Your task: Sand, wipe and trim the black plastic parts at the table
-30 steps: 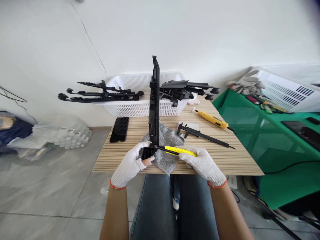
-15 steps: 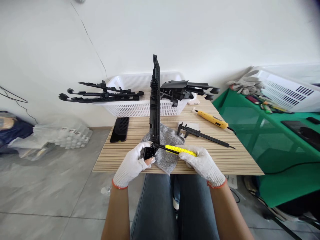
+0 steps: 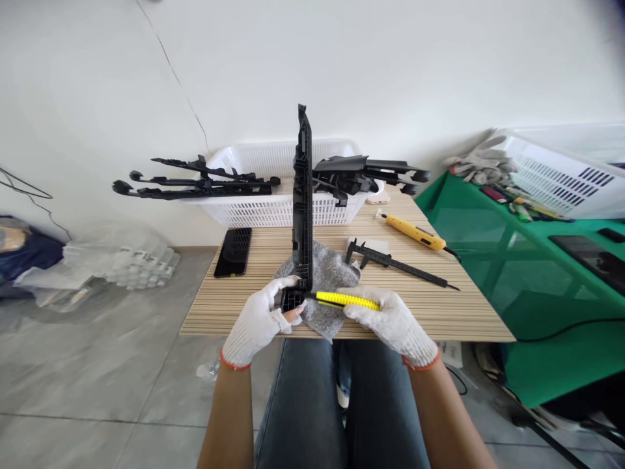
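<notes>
A long black plastic part (image 3: pixel 303 202) stands upright over a grey cloth (image 3: pixel 328 270) near the table's front edge. My gloved left hand (image 3: pixel 263 318) grips its lower end, with a bare thumb tip showing. In my gloved right hand (image 3: pixel 390 318) is a yellow and black knife-like tool (image 3: pixel 349 299). The tool's dark tip points left and meets the lower end of the part; whether it touches is too small to tell.
Behind stands a white basket (image 3: pixel 263 213) with several black parts across it. A phone (image 3: pixel 233 253) lies left; a caliper (image 3: pixel 405 266) and a yellow power tool (image 3: pixel 415 233) lie right. A green-covered table (image 3: pixel 459 228) holds gloves and another basket.
The yellow tool has shifted slightly left and down with my right hand, and now lies closer to level. My left hand still grips the part.
</notes>
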`<state>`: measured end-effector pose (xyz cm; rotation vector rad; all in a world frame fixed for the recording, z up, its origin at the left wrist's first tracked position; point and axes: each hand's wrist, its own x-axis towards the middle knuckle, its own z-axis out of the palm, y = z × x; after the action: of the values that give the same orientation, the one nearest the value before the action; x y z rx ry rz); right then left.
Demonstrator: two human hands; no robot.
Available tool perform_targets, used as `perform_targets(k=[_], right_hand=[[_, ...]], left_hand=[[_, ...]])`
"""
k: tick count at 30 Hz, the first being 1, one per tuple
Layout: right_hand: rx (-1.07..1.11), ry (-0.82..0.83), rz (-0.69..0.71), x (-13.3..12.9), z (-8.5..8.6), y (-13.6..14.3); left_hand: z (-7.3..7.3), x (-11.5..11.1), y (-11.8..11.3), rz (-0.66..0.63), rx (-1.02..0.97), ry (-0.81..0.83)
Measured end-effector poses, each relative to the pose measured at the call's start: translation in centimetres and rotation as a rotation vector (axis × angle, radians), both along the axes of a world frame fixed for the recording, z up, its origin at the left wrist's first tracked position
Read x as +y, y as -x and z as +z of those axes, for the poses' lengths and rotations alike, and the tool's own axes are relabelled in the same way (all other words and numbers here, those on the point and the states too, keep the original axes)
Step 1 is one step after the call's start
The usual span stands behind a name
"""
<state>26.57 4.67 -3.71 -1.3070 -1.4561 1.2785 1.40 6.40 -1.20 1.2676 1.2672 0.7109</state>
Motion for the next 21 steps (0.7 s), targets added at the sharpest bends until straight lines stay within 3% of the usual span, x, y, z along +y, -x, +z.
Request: perform_targets(k=[11,21], right_hand=[[0.022,0.039,0.035,0.0,0.0,-0.1],[-0.004,0.024,-0.041,-0.3,0.2,0.6]], left_hand=[[-0.4,-0.1,-0.1,0.046,-0.037,-0.004],[-1.2,0.0,-0.4,0.109,0.030,-0.068]])
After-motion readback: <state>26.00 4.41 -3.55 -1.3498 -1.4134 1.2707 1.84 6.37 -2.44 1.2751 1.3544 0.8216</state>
